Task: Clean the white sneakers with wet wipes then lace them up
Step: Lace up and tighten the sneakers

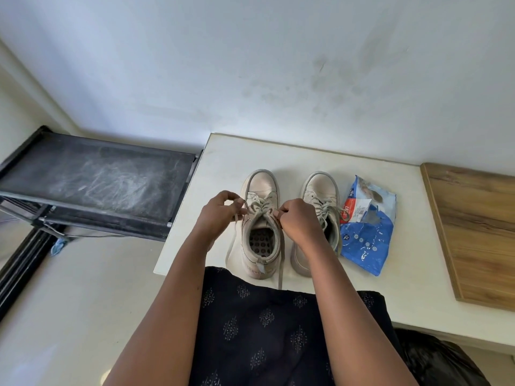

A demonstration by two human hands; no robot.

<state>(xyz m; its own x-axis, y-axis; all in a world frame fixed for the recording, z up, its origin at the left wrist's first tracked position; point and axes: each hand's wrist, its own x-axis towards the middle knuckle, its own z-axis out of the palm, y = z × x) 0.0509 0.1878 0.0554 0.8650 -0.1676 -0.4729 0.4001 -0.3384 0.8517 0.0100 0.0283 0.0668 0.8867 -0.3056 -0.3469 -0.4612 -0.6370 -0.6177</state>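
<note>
Laces (pixel 260 208) pinched by left hand (pixel 220 215), right hand (pixel 299 222) over sneaker (pixel 262 183); wipes pack (pixel 367 235) nearby.

The person wore a dark navy garment (pixel 278 330). Small pale diamond motifs dotted it. Both forearms (pixel 175 288) beside it were bare.

Wall (pixel 250 51): white, smudged. Floor (pixel 69 302): pale. Rack (pixel 92 179): black fabric, dusty, left of white worktop (pixel 223 162). Wooden board (pixel 479 232): right.
</note>
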